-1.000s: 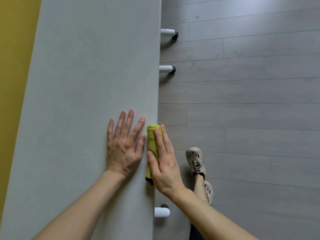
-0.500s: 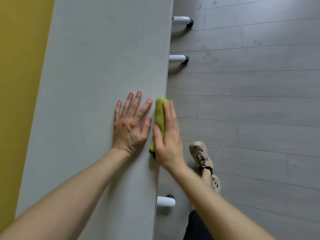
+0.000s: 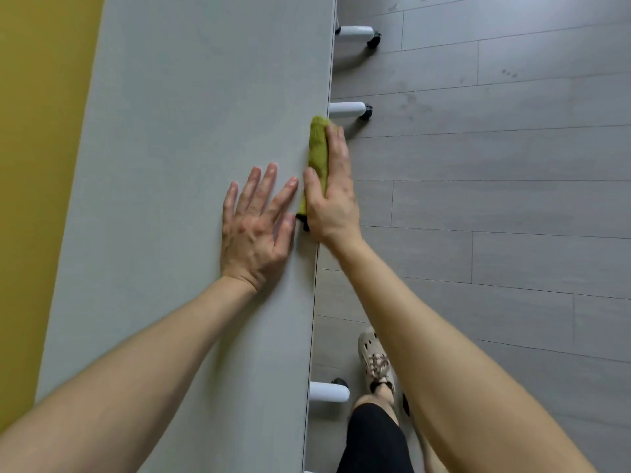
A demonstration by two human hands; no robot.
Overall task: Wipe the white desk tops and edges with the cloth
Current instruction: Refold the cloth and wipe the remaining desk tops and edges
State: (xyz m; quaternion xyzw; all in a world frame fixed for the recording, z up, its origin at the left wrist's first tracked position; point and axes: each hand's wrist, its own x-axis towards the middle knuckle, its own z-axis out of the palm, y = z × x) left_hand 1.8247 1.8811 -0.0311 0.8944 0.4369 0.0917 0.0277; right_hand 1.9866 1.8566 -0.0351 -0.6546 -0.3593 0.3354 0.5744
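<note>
Surface point(image 3: 191, 131): white desk top, running from bottom centre to the top of the frame; its right edge lies just right of centre. Bare apart from the hands and cloth.

Cloth point(image 3: 317, 151): green, folded into a narrow pad, wrapped over the right edge of the surface at centre frame. A dark corner shows at its lower end. Judged soft, light and pliable; it should mould to the edge under pressure and could bunch or slip if gripped loosely. Best held as now, folded over the edge with the palm along its length.

Right hand point(image 3: 333, 192): closed over the cloth, thumb on the top face, fingers laid straight along the outer side, clamping the pad to the edge.

Left hand point(image 3: 256, 223): flat on the surface, fingers spread, holding nothing, just left of the right hand; judged a brace.

Other: yellow wall point(image 3: 37, 131) at left; grey plank floor point(image 3: 512, 199) at right; white desk legs point(image 3: 345, 110) with dark castors; beige shoe point(image 3: 375, 363) at lower centre.
</note>
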